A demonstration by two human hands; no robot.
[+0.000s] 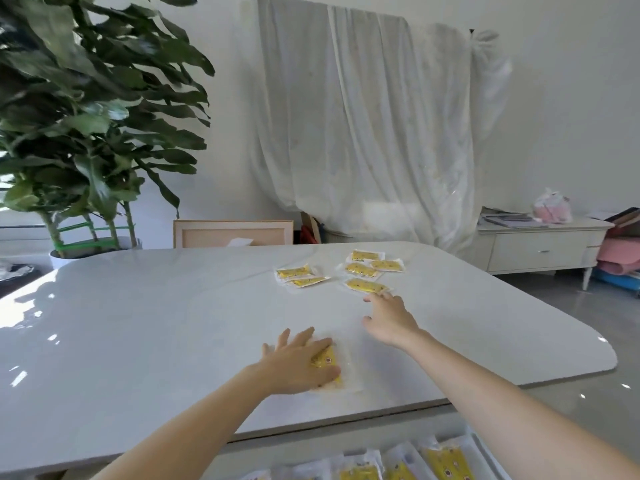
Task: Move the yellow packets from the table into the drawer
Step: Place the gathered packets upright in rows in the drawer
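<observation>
Head view: the left hand [298, 362] lies flat on one yellow packet [327, 358] near the front of the table [138, 323]. Its fingers are spread and straight, pressing down rather than curling round the packet. The right hand [388, 320] reaches toward 1 o'clock with loose, extended fingers and holds nothing; its fingertips are at the near edge of the closest far packet [365, 285], though contact cannot be confirmed. Three more packets [375, 265] lie beyond it at 12 o'clock, and a pair [299, 276] sits at 11 o'clock of that hand. The drawer [485, 452] stands open at 6 o'clock under the table's front edge, with stored packets [446, 462] already inside.

The top looks glossy, so a flat-palmed slide could let the slick wrapper skid out sideways. It could also shoot past the front edge and miss the drawer, since the drawer spans only part of that edge. A fingertip drag on the far packet may push it into its neighbours. The table's right edge curves away at 3 o'clock, well apart from both hands. Open surface lies to the left at 9 o'clock and between the two hands, giving room to pull packets straight back.
</observation>
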